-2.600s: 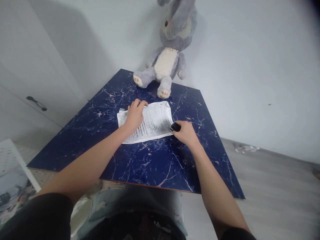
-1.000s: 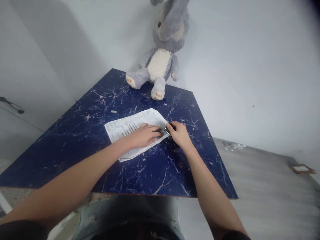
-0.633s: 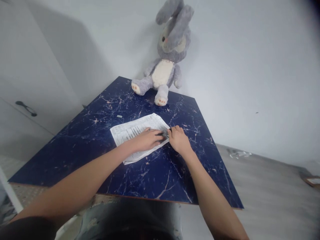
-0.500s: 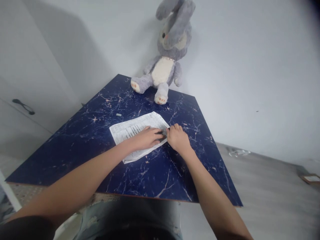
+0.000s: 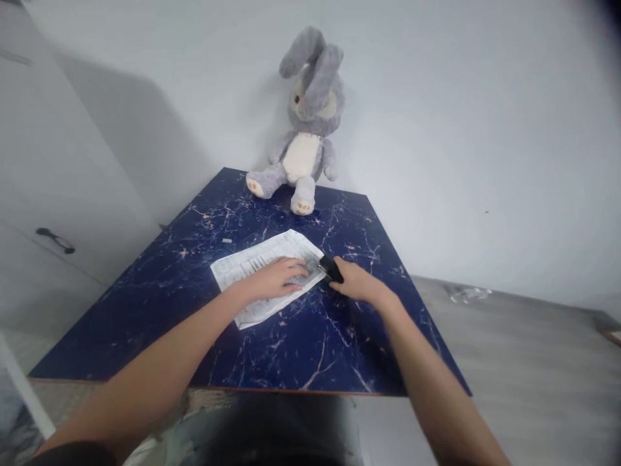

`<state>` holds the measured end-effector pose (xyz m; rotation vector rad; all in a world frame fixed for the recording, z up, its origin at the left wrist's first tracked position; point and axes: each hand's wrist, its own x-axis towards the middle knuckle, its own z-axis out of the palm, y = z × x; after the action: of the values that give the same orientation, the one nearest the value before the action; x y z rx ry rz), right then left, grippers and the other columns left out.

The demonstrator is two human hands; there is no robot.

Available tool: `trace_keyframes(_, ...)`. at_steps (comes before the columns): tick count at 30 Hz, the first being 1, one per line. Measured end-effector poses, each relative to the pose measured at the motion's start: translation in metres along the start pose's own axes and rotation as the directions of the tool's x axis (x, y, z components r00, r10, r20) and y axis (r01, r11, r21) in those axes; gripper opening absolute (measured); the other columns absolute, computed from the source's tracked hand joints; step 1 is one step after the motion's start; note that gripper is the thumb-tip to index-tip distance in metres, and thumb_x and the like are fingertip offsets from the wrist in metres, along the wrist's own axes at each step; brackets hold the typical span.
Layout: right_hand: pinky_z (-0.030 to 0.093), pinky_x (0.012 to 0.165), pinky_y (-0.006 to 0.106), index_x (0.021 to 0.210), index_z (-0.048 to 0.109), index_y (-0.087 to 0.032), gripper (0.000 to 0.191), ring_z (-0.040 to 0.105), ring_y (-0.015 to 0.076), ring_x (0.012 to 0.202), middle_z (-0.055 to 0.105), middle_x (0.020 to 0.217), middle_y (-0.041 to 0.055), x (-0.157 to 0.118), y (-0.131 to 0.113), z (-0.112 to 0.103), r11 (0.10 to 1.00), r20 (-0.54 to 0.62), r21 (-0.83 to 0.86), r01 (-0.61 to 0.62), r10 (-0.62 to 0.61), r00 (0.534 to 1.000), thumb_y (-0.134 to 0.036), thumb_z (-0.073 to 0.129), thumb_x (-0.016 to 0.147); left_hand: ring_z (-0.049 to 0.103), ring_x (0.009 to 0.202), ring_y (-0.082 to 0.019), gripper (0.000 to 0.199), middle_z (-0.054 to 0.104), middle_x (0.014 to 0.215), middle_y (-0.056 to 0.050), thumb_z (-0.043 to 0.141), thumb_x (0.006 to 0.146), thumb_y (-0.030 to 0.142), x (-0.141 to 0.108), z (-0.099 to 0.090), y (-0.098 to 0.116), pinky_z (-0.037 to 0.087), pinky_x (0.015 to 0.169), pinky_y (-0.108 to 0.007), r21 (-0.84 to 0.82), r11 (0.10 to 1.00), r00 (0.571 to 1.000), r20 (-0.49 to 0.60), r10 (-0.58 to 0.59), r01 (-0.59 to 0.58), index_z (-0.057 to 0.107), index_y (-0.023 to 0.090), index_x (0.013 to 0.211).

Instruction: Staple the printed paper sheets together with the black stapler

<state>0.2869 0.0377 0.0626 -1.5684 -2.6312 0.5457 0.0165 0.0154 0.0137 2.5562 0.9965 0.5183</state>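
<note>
Head view: the right hand (image 5: 356,279) grips a black stapler (image 5: 332,268) at the printed paper (image 5: 272,249); the left hand (image 5: 276,278) presses, fingers spread; uneven pressure could skew the corner.

- I see a grey plush rabbit (image 5: 301,157) seated on the blue marbled table (image 5: 160,323), upper centre.
- A small pale piece (image 5: 227,241) lies left of centre.
- Dark handle (image 5: 55,241), far left.
- Probably crumpled clear plastic (image 5: 470,294), on my lower-right floor (image 5: 528,369).
</note>
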Motion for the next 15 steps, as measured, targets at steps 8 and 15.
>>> trace_keyframes(8,0.050,0.070,0.036,0.108,0.073,-0.014,0.029,0.070,0.0300,0.085,0.075,0.099,0.0162,-0.010,0.078,-0.036,0.945,-0.089,-0.057,-0.322,0.316,0.945,-0.025,0.073,0.082,0.037,0.153,-0.024,0.041,0.050,0.159,0.002,0.059,0.103,0.030,0.002,-0.006,-0.001,0.010,0.129,-0.053,-0.174,0.985,0.979,0.195,0.051,-0.016,0.062,0.044,0.141)
trace_keyframes(15,0.044,0.069,0.031,0.100,0.069,-0.017,0.016,0.067,0.0240,0.079,0.076,0.092,0.0099,0.021,0.016,-0.011,0.991,-0.339,0.128,0.028,0.017,0.941,-0.026,0.070,0.087,0.055,0.139,-0.024,0.029,0.068,0.140,-0.003,0.066,0.098,0.030,0.011,-0.001,0.028,0.041,0.117,-0.046,-0.499,0.857,0.940,0.214,0.266,-0.129,0.075,0.038,0.124)
